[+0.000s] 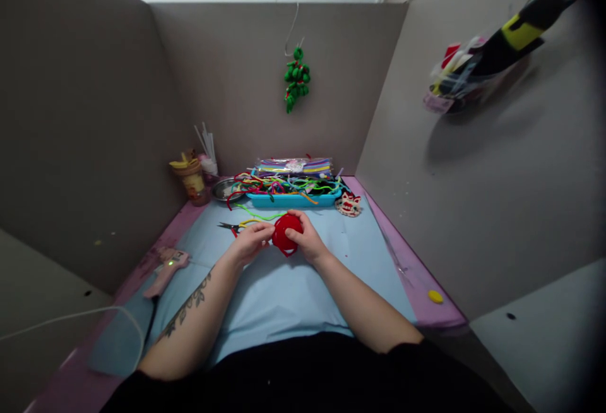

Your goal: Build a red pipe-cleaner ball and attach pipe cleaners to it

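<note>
A round, fuzzy red pipe-cleaner piece (283, 233) is held up over the blue work sheet, with a small loop sticking out at its lower edge. My right hand (308, 239) grips it from the right, thumb across its front and fingers behind. At its left edge, the thumb and fingertips of my left hand (255, 240) are pinched together. Just beyond my left hand lie small scissors (230, 227) with dark blades and yellow-and-red handles. A bright green pipe cleaner (255, 215) lies behind the red piece.
A blue tray (293, 201) heaped with colourful pipe cleaners stands at the back, beside a metal bowl (218, 193) and a cup of tools (193, 180). A pink glue gun (166, 269) lies left, a beaded-looking face ornament (349, 204) back right, a yellow disc (435, 297) right. Grey panels enclose the table.
</note>
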A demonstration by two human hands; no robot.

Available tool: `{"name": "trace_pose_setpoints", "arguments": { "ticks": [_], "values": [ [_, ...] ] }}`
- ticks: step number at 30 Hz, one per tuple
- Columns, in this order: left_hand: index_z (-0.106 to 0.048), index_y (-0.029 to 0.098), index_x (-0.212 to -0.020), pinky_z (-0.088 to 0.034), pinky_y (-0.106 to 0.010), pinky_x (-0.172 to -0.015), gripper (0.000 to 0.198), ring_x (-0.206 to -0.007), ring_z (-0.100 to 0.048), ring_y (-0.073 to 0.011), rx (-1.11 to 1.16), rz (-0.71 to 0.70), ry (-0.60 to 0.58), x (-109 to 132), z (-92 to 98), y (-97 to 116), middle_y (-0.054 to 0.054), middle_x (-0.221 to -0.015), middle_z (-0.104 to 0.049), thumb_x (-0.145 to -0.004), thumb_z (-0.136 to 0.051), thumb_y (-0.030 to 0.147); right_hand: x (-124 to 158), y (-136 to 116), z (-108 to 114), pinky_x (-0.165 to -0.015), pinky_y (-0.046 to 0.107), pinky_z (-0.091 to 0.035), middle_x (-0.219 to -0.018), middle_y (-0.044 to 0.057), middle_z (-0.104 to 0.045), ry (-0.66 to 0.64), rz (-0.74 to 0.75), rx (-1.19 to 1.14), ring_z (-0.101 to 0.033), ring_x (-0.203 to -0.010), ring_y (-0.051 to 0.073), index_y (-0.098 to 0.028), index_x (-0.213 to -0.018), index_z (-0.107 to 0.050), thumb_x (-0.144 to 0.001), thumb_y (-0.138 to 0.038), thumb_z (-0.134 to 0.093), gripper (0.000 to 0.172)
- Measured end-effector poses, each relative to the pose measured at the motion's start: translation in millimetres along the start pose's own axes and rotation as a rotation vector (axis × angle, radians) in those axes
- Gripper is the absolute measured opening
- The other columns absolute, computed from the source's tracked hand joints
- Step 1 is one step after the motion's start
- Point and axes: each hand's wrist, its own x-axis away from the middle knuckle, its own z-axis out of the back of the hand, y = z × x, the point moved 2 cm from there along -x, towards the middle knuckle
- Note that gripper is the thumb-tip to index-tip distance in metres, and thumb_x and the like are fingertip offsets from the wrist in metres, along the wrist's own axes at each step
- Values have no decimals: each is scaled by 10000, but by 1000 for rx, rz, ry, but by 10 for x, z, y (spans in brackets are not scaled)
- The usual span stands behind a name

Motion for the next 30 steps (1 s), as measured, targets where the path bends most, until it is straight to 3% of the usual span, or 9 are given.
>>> {"name": "trace_pose_setpoints", "arguments": {
  "ticks": [7, 16, 22, 27, 30],
  "values": [
    [-679, 123, -658, -347, -223, -534, 266, -553, -486, -96, -71, -5, -69, -22, 44, -10, -16, -604, -592, -598, -806, 349, 5, 25, -2, -877, 412, -506, -1052, 51, -655, -56, -37, -11, -623, -965, 238, -244, -1135, -501, -589, -510, -785, 670],
    [-592, 132, -577, -335, -225, -557, 295, -533, -432, -84, -149, -175, -11, -5, -2, 15, 29, -545, -514, -617, -778, 358, 27, 24, -60, -849, 416, -521, -1012, 52, -666, -22, -80, -52, -638, -924, 237, -229, -1072, -517, -580, -493, -795, 624],
    [-633, 136, -664, -424, -235, -616, 291, -590, -550, -108, 37, -16, -49, 0, -41, -43, -2, -628, -615, -582, -830, 334, -7, -1, -20, -842, 406, -526, -987, 47, -684, -60, -118, -62, -649, -892, 229, -219, -1016, -560, -581, -490, -794, 563],
    [-677, 120, -639, -428, -240, -570, 289, -551, -561, -119, 17, 53, -153, -23, -16, -124, -48, -606, -641, -606, -825, 366, -13, -44, 3, -807, 413, -538, -969, 55, -695, -109, -200, -89, -656, -859, 238, -210, -1018, -585, -571, -487, -799, 568],
    [-674, 121, -609, -404, -232, -515, 287, -490, -524, -106, -17, 45, -133, -34, -10, -147, -38, -547, -618, -600, -829, 362, -33, -9, 3, -832, 419, -527, -993, 66, -687, -136, -224, -100, -653, -878, 239, -204, -1052, -579, -583, -479, -794, 584]
  ]
}}
